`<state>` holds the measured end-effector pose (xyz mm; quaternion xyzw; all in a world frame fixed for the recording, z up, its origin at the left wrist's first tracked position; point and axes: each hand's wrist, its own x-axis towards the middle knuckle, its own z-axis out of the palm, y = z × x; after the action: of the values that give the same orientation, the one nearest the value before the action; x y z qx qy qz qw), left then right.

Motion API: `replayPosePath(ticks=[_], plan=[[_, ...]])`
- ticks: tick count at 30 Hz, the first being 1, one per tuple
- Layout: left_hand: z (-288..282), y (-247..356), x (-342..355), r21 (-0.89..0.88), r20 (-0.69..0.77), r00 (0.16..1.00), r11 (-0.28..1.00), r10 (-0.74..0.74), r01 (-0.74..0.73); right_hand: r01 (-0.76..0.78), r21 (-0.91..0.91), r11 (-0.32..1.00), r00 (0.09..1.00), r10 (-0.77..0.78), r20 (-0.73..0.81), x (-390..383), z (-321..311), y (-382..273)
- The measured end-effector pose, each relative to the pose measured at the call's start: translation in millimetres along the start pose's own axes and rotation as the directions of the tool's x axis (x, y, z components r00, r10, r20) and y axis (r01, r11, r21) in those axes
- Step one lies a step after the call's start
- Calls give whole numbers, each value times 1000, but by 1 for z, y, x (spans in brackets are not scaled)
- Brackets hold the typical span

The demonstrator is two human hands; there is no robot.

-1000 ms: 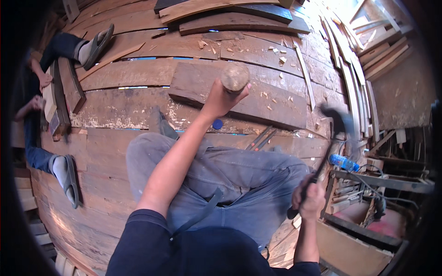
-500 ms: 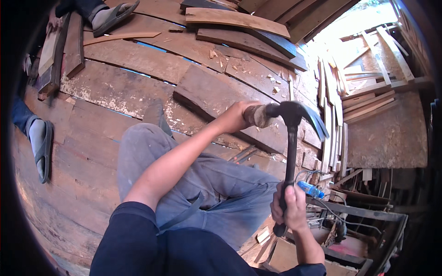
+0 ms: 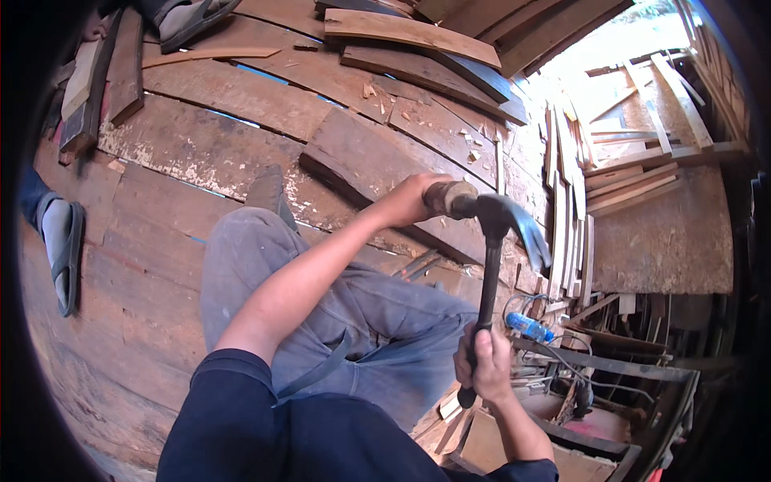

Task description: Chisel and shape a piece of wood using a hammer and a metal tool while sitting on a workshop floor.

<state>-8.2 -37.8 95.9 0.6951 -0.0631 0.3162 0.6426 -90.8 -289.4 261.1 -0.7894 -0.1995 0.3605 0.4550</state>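
My left hand (image 3: 408, 199) is closed around a thick, round wooden tool handle (image 3: 451, 198) with a worn, pale end. Whatever lies beyond that fist is hidden. In my right hand (image 3: 486, 361) is the black grip of a claw hammer (image 3: 491, 277). The hammer's striking face is at the end of the wooden handle and appears to touch it, while its claw points right. A thick, dark plank (image 3: 353, 157) lies on the boards beyond and beneath my left hand.
Loose planks (image 3: 409, 36) are stacked at the far side, with wood chips (image 3: 474, 153) nearby. Long strips (image 3: 566, 201) lie to the right. A blue-labelled bottle (image 3: 530, 327) and a metal frame (image 3: 610, 361) are near my right hand. Another person's sandalled foot (image 3: 66, 249) rests at left.
The hammer and my right hand have shifted slightly left, the hammer head also a little nearer to me. My left hand keeps its grip. The whole view has shifted a little.
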Motion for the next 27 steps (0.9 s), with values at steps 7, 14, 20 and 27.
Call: replayPosePath(ticks=[7,14,20,27], plan=[[-39,11,4,-104,-114,987,989,-113,102,104,7,995,984,-102,-145,-33,-5,54],[-64,8,10,-319,-224,943,933,-248,169,-299,-178,937,923,237,-304,-30,-29,161],[-52,13,12,-396,-177,951,903,-254,167,-388,158,908,899,411,-152,-4,-41,136],[-25,9,18,-252,-222,957,959,-185,128,-374,210,903,910,401,-101,-8,-47,149]])
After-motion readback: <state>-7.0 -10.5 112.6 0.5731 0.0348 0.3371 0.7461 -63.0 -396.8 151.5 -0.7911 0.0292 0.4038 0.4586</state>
